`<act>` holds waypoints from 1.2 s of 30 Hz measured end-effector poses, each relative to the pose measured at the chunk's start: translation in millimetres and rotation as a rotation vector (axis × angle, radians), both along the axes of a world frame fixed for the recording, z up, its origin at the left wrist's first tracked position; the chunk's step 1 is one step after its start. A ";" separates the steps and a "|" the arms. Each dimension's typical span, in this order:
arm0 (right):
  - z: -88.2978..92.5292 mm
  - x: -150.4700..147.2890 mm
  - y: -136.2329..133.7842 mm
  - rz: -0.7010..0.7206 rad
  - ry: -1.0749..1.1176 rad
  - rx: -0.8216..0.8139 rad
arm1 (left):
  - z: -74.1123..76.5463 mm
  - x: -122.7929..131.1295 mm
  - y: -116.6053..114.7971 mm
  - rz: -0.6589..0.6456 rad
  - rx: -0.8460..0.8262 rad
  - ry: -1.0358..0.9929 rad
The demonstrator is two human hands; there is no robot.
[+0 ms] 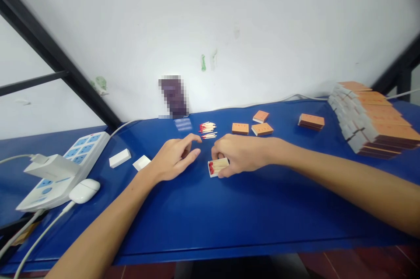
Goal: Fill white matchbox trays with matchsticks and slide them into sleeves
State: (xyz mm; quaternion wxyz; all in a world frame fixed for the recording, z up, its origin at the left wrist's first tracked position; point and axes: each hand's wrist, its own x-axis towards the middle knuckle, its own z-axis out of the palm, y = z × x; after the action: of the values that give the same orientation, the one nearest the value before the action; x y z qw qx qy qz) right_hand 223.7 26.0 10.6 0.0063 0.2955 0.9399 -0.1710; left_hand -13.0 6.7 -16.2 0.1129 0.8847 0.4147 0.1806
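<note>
My right hand (241, 154) is curled over an open matchbox tray (217, 167) filled with red-tipped matches, holding it against the blue table (229, 217). My left hand (175, 156) rests just left of it, fingers loosely curled with thumb and forefinger pinched toward each other; whether it holds anything is hidden. A small pile of loose matches (208, 129) lies beyond both hands.
Three orange matchboxes (252, 126) lie behind my right hand, another (311, 121) further right, and a large stack of boxes (374, 117) at far right. Two white tray sleeves (120, 158) lie at left, beside a power strip (65, 165) with a charger and a white earbud case (84, 191).
</note>
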 end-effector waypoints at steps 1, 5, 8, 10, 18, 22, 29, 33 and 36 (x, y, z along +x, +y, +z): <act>-0.6 0.2 1.0 0.007 0.008 0.004 | -0.6 -0.8 1.1 0.011 0.009 0.003; -1.3 1.0 4.2 0.006 0.032 0.025 | -4.2 1.7 3.4 0.000 -0.014 0.062; -1.1 2.0 5.4 0.009 0.022 0.030 | -6.4 3.8 4.4 -0.006 -0.045 0.057; -1.1 2.7 5.7 0.016 0.015 0.013 | -7.2 3.2 5.5 -0.020 -0.057 0.024; 1.9 1.1 0.5 0.041 -0.026 -0.028 | -5.2 -2.0 7.4 -0.021 -0.069 -0.038; 6.1 1.7 -0.7 0.064 -0.002 -0.041 | -4.5 -1.4 5.1 -0.039 -0.102 -0.077; 9.0 9.2 16.8 -0.105 0.272 -0.089 | -12.6 -1.9 8.0 0.020 0.023 -0.028; -11.6 8.9 27.1 -0.258 0.224 -0.086 | -18.5 -1.6 15.0 0.092 0.080 0.051; -28.8 7.3 29.3 -0.300 0.147 0.065 | -21.1 -2.0 18.4 0.150 0.069 0.065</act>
State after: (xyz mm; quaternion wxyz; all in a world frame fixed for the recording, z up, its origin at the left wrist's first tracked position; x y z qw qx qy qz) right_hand 230.9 55.3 -18.2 -0.0978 0.4192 0.8882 -0.1607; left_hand -14.9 25.1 -37.3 0.0548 0.8598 0.4769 0.1742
